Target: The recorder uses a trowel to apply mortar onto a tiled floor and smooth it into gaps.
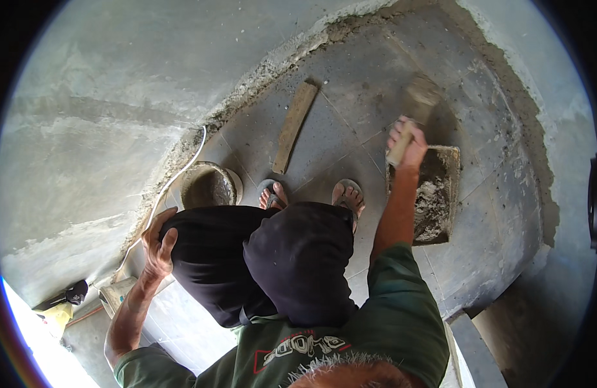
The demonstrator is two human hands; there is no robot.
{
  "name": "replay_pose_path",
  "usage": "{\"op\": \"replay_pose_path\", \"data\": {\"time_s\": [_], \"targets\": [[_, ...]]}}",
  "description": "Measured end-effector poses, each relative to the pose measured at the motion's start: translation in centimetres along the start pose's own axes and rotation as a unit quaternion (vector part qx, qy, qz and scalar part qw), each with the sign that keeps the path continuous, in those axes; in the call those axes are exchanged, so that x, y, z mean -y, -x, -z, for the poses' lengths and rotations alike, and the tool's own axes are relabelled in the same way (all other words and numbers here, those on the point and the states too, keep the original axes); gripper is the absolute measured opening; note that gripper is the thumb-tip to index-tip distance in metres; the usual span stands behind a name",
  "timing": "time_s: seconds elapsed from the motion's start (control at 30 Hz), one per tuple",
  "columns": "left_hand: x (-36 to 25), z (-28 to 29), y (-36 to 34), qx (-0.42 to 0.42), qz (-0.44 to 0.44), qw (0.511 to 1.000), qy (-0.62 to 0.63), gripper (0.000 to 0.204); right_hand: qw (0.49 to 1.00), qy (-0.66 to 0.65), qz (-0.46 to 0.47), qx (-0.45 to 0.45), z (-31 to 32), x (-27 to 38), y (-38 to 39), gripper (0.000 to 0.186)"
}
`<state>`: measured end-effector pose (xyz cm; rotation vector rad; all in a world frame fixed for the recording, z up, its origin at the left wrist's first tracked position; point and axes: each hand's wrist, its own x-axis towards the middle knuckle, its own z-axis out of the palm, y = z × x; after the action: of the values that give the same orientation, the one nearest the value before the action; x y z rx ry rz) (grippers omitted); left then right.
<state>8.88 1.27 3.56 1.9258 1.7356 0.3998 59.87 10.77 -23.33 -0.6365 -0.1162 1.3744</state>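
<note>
My right hand (410,143) is closed round the pale wooden handle of a trowel (423,97), held over the floor just beyond a rectangular mortar tray (452,223). Motion smears the trowel's broad, mortar-coloured head. Wet grey mortar (431,210) lies in the tray, partly hidden by my right forearm. My left hand (159,244) rests against the outside of my left knee, thumb apart from the fingers and holding nothing. Near that knee stands a round bucket (236,184), its inside coated grey.
A wooden board (294,127) lies on the tiled floor (350,84) ahead of my sandalled feet. Rough mortar (279,68) edges the foot of the walls. Along the left wall runs a white cable (175,176), passing close to the bucket and my left hand.
</note>
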Motion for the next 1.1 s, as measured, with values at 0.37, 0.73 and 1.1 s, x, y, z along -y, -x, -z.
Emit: {"op": "replay_pose_path", "data": {"time_s": [0.37, 0.73, 1.1], "targets": [[1.0, -0.2, -1.1, -0.012, -0.002, 1.000, 0.016, 0.062, 0.697, 0.470, 0.327, -0.431, -0.3, -10.4, -9.7, 0.020], [0.1, -0.3, -0.8, 0.001, 0.001, 1.000, 0.019, 0.059, 0.704, 0.538, 0.461, 0.054, -19.9, -15.5, -6.6, 0.030], [2.3, -0.6, 1.1, -0.007, -0.024, 0.999, 0.046, 0.052, 0.531, 0.793, 0.047, -0.294, 15.1, 5.0, 21.7, 0.029]]}}
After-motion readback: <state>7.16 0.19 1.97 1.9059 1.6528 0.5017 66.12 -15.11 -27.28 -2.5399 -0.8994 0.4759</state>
